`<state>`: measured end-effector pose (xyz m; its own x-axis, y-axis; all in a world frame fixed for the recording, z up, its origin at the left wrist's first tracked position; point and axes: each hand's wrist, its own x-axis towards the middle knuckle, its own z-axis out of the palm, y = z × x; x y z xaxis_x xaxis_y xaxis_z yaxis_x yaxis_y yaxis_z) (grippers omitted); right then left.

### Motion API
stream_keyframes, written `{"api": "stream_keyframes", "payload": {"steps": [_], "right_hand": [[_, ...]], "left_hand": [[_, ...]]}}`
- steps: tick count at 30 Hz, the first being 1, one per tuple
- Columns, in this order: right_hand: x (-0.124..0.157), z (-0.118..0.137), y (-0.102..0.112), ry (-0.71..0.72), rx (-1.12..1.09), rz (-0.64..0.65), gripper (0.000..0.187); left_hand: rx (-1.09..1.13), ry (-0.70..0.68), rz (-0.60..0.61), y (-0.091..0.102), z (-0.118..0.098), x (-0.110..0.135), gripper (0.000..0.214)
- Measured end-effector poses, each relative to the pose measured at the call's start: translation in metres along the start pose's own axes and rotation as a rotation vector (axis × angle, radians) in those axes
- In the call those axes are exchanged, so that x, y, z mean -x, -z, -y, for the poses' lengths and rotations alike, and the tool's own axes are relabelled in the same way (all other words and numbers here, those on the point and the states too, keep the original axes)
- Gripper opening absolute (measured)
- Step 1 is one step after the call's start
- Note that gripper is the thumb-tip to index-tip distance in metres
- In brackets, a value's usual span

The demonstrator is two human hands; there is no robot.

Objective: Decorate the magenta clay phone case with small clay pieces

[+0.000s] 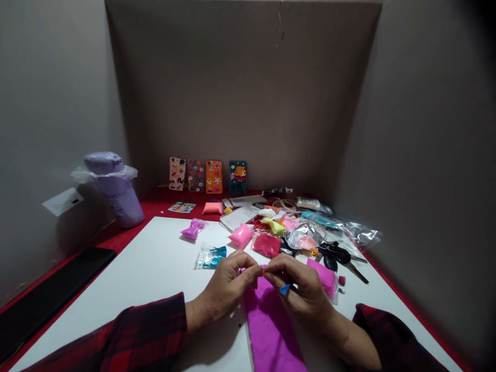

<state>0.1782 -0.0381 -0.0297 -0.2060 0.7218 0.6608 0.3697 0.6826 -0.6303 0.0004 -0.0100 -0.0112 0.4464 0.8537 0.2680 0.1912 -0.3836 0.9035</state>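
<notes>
My left hand [234,279] is closed in a pinch, its fingertips meeting those of my right hand [304,284]. Whatever lies between the fingertips is too small and hidden to name. A small blue piece of clay [285,289] sticks out from the curled fingers of my right hand, which is closed too. Below both hands, a long flat slab covered in purple clay [271,325] extends toward me, its far end partly hidden by my fingers. By my left hand lies a clear packet of teal clay [213,257]; by my right, a packet of bright pink clay [322,276].
A white board [155,279] covers most of the red table. Clay packets, bags and black-handled scissors [341,254] crowd its back right. Several decorated phone cases [214,176] stand against the wall. At left are a purple tumbler [120,199] and a long black object [58,287].
</notes>
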Motion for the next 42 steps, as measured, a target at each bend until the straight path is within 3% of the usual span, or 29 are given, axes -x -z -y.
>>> {"api": "stream_keyframes", "payload": {"steps": [9,16,21,32,38,42], "right_hand": [[0.0,-0.0017,0.0004,-0.014,-0.019,0.016,0.006],[0.0012,-0.0005,0.0004,-0.009,-0.04,0.002,0.01],[-0.0007,0.0004,0.0005,0.036,-0.049,0.023,0.015],[-0.001,0.0011,0.0006,0.022,-0.032,0.019,0.013],[-0.0025,0.0024,0.0002,0.033,-0.035,-0.009,0.014],[-0.0031,0.0017,0.0003,0.06,-0.026,-0.008,0.014]], "left_hand": [[-0.003,-0.055,-0.007,0.0002,0.0032,-0.0005,0.021],[0.091,0.069,0.063,0.0002,-0.0001,0.0006,0.031],[-0.049,-0.031,0.02,-0.0011,0.001,0.0008,0.032],[-0.021,-0.05,0.014,-0.0009,0.0021,0.0001,0.025],[0.12,0.094,0.077,-0.0017,0.0018,0.0006,0.032],[0.062,0.062,0.061,-0.002,0.0029,-0.0005,0.035]]}}
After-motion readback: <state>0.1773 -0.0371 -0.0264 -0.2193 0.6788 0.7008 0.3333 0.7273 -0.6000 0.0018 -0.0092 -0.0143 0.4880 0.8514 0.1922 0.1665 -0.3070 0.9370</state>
